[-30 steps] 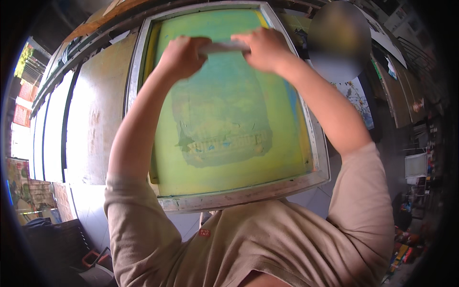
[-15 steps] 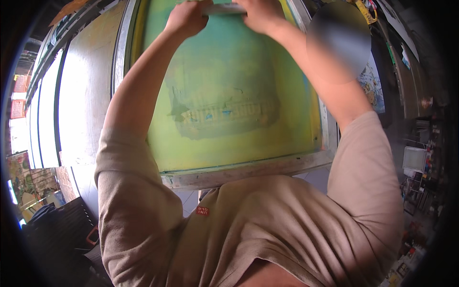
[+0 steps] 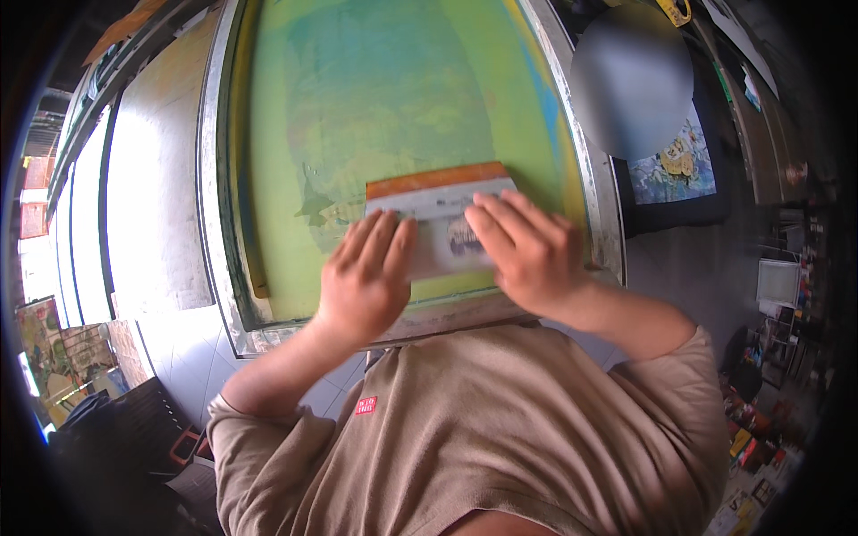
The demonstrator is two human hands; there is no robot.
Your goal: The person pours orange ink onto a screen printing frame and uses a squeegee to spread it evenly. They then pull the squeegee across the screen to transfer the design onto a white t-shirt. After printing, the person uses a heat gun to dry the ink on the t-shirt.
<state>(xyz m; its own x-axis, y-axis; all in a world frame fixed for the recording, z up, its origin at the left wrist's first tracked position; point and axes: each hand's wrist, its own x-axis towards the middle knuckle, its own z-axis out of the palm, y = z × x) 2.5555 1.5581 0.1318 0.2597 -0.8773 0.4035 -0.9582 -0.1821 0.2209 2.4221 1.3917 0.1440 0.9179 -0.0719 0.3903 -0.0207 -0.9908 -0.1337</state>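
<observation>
My left hand [image 3: 366, 272] and my right hand [image 3: 532, 246] grip a wide squeegee [image 3: 436, 255] with a grey metal holder and an orange-brown blade. Fingers of both hands are bent over the holder, with the thumbs hidden underneath. The squeegee leans over the near part of a green-yellow printing screen [image 3: 384, 125], its blade edge on the far side. A darker design area on the mesh is partly covered by the tool. Around the mesh runs a grey metal frame [image 3: 214, 188], its near side close to my shirt.
Left of the frame lies a pale flat board [image 3: 165, 196]. On the right, a dark cloth bears a colourful printed picture [image 3: 677, 165], partly behind a blurred round patch. Tiled floor [image 3: 192, 357] shows below the frame, and cluttered shelves [image 3: 782, 286] stand far right.
Both hands have brought the squeegee from the far end of the screen to its near end. My outstretched arms are now bent, and the holder's flat face shows.
</observation>
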